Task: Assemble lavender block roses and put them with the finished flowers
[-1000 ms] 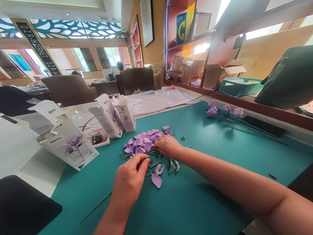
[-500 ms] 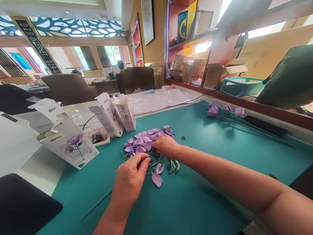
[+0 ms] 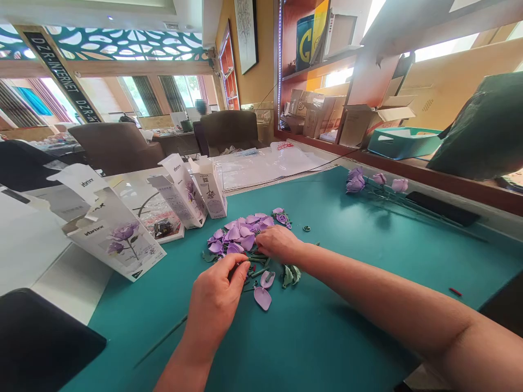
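Note:
Thumb and forefinger of my left hand (image 3: pixel 218 286) are pinched together around a thin green flower stem (image 3: pixel 163 340), whose long end slants out below the wrist. My right hand (image 3: pixel 277 243) has its fingers curled down at the near right side of a heap of purple petals (image 3: pixel 235 234); whatever lies between its fingertips is hidden. Short green stem pieces (image 3: pixel 259 272) are scattered between the two hands. Two loose petals (image 3: pixel 262 298) and some green leaves (image 3: pixel 291 276) lie on the near side of the heap.
Opened white boxes (image 3: pixel 116 239) with flower pictures stand at the left. Finished purple flowers (image 3: pixel 355 181) lie at the back right beside a black flat object (image 3: pixel 443 208). A small red piece (image 3: pixel 455 292) lies at the right on the green mat (image 3: pixel 368 326).
Both hands stay nearly in place. My right fingertips have shifted very slightly in the heap, and green pieces beside my left fingertips show more clearly.

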`<state>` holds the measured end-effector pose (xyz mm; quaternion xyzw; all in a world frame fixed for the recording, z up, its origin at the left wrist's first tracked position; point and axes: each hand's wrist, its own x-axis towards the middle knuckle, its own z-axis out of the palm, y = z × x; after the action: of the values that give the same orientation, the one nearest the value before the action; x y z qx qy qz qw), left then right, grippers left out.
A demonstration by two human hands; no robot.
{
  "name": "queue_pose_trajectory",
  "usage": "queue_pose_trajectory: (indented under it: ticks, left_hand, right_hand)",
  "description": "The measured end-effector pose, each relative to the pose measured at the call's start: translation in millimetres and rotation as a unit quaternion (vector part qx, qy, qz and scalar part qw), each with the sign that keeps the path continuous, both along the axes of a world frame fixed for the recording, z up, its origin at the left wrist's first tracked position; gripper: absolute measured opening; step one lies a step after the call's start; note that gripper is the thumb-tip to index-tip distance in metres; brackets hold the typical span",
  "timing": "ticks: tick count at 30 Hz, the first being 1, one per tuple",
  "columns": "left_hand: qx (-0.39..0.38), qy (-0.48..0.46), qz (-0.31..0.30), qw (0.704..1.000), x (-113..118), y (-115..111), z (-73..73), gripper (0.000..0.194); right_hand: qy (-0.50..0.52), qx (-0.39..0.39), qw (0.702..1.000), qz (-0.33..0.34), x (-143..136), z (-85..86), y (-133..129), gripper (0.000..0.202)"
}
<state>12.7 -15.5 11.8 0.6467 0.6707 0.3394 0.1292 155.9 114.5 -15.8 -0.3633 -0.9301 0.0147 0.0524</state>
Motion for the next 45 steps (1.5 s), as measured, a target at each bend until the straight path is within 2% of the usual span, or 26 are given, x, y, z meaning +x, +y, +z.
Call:
queue_pose_trajectory:
  ticks: [5,10,15,20,23,27,30,36,41,45]
  left_hand:
    - [-0.001,0.004,-0.004,1.000,-1,2,-2.4,0.026]
    - [-0.011,0.006,-0.014,1.000,2,1,-2.3,0.026]
    - [-0.026,0.007,-0.032,0.999,8,1,-2.7,0.024]
    - [-0.044,0.003,-0.049,0.998,9,3,-7.4,0.026]
    - [-0.047,-0.012,-0.042,0.998,7,4,-8.7,0.027]
    - [-0.043,-0.035,-0.015,0.998,4,4,-5.1,0.025]
    - [-0.034,-0.047,0.007,0.998,4,3,-2.0,0.025]
    - [-0.050,-0.045,-0.016,0.998,4,4,-2.0,0.025]
    - [-0.054,-0.033,-0.021,0.998,4,4,-4.0,0.027]
    - [-0.046,-0.013,-0.021,0.999,5,4,-4.9,0.028]
  right_hand:
    - [0.100,-0.050,0.992,-0.051,12,7.3,-9,0.012]
    - [0.287,-0.162,0.942,-0.067,19,13.2,-32,0.005]
    - [0.327,-0.239,0.913,-0.059,19,6.7,-52,0.006]
    - [0.350,-0.317,0.879,-0.064,16,0.7,-58,0.005]
    - [0.381,-0.369,0.845,-0.065,15,-2.4,-56,0.008]
    - [0.453,-0.427,0.782,-0.039,15,-4.8,-52,0.017]
    - [0.480,-0.479,0.734,-0.032,15,-3.2,-51,0.015]
    - [0.514,-0.553,0.655,-0.037,15,1.2,-51,0.023]
    - [0.519,-0.565,0.640,-0.041,16,0.8,-51,0.029]
    - [0.520,-0.537,0.664,-0.036,16,-0.4,-50,0.024]
